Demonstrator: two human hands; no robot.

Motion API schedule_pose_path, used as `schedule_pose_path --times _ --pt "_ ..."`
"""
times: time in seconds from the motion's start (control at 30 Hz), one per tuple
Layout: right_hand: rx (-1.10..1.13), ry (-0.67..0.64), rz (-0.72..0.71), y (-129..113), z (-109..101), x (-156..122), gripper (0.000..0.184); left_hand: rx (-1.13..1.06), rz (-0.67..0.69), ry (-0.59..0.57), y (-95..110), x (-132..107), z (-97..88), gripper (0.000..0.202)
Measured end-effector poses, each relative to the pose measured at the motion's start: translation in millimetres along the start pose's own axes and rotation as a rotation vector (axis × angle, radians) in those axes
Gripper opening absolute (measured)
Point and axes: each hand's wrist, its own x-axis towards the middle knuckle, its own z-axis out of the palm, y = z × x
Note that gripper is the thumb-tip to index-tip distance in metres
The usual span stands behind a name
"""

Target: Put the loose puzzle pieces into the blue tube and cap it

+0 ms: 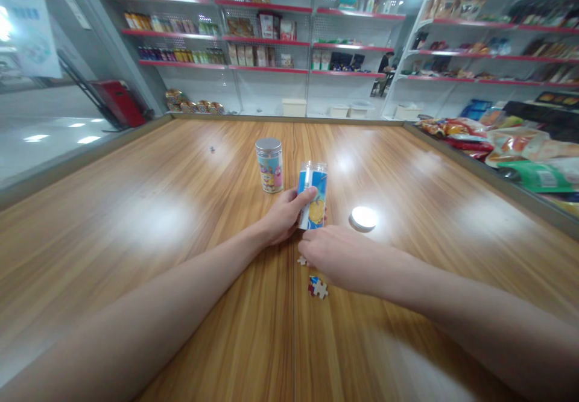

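Note:
My left hand point(284, 215) is wrapped round a clear jar with a blue printed label point(319, 185), its top uncovered. Just below the jar, my right hand point(332, 254) has its fingers curled down at the tabletop; what they hold, if anything, is hidden. One jigsaw piece point(302, 261) shows by the right fingertips. Closer to me lie a few more jigsaw pieces point(318, 287), some with the plain side up and some coloured. A round silver lid point(363, 218) rests to the right of the jar. Behind my left hand stands a second jar point(270, 167), upright, with a silver lid on.
The wooden table point(217, 342) has a raised edge. A tiny object point(212, 149) lies at its far left. Bagged snacks point(465, 131) are heaped beyond the right edge. Stocked shelves point(266, 40) line the back, and a person point(384, 67) is far off at right.

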Motion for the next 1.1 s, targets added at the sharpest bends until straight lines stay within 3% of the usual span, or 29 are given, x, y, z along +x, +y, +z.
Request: schedule_pose_path --times 0.3,0.5,0.8,1.1 --pt "0.150 -0.130 -0.017 15 -14 -11 0.019 -0.014 -0.027 -0.007 0 0 -0.4 0.050" --pt "0.290 -0.154 -0.069 11 -27 -22 0.017 -0.012 -0.026 0.009 0 0 0.0 0.048" --pt "0.316 -0.177 0.000 0 -1 -15 0.018 0.018 -0.018 0.006 0 0 -0.5 0.050" --pt "0.200 -0.118 0.010 -8 2 -18 0.016 0.018 -0.014 0.003 -1 0 -0.6 0.053"
